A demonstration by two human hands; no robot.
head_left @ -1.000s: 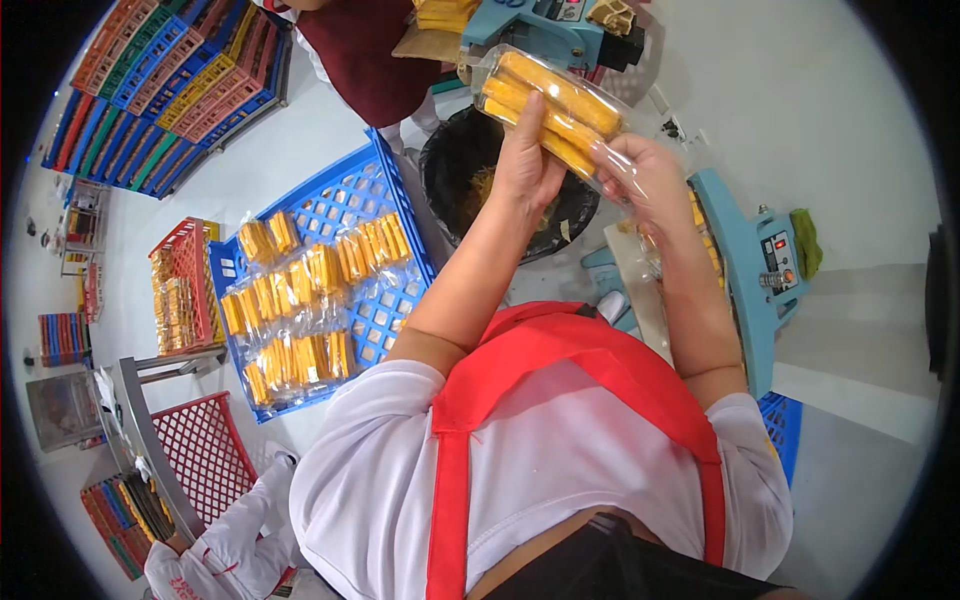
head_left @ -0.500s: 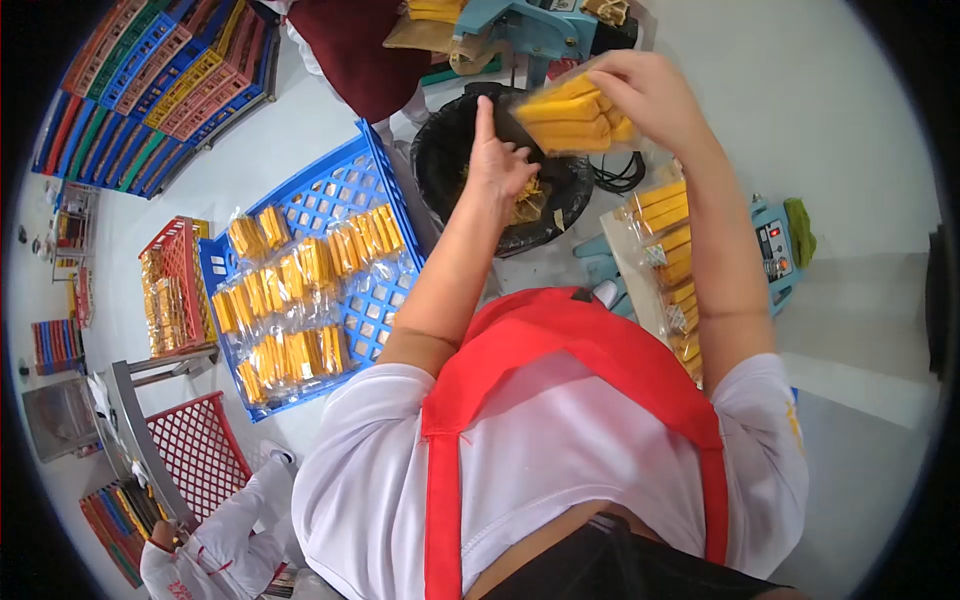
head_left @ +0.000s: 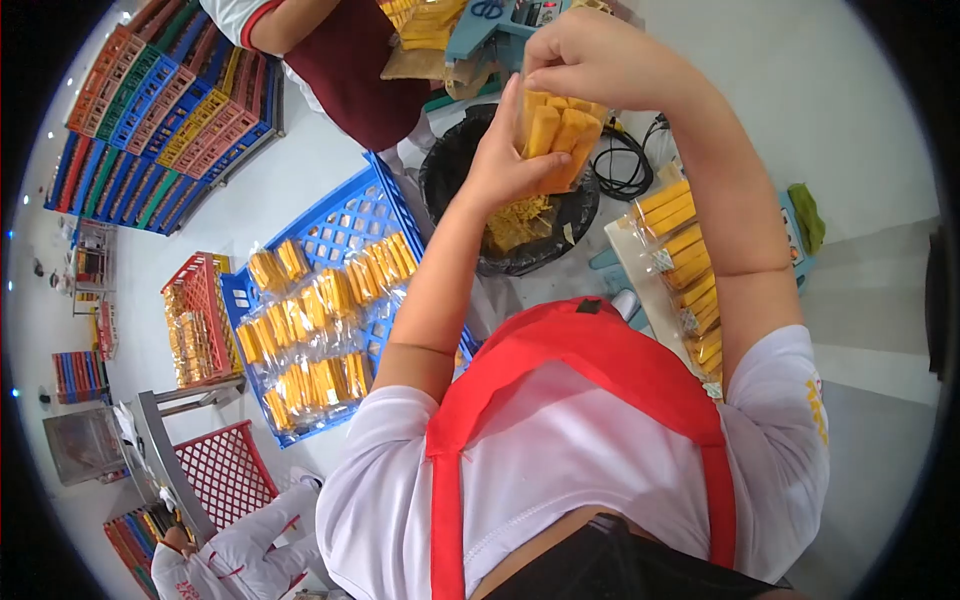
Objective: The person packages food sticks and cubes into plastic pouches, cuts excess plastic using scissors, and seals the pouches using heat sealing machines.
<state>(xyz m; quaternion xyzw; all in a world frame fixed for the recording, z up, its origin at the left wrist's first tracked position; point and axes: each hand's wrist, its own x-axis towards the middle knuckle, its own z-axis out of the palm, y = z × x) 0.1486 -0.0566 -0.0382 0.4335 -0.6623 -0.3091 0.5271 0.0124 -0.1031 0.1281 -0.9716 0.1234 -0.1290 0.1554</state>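
Note:
A clear plastic bag of yellow stick-shaped pieces (head_left: 565, 138) is held upright between my hands. My left hand (head_left: 508, 165) is closed around its left side, with the thumb across the front and the other fingers partly hidden. At the bag's top edge, my right hand (head_left: 590, 62) pinches the plastic with bent fingers. Below the bag stands a black-lined bin (head_left: 463, 150) with yellow scraps (head_left: 518, 225) inside. To the right, several filled bags (head_left: 690, 265) lie in a row on a light board (head_left: 640, 270).
A blue crate (head_left: 345, 215) with rows of filled bags is at my left, near a red crate (head_left: 215, 325). Colored crates (head_left: 165, 110) are stacked far left. A co-worker in a maroon apron (head_left: 355, 70) stands ahead, beside a teal machine (head_left: 495, 35). Black cable (head_left: 625, 165) lies right of the bin.
My right hand has brought the bag left and turned it upright. My left hand, open before, has closed on it. The co-worker's arm has come into view at the top.

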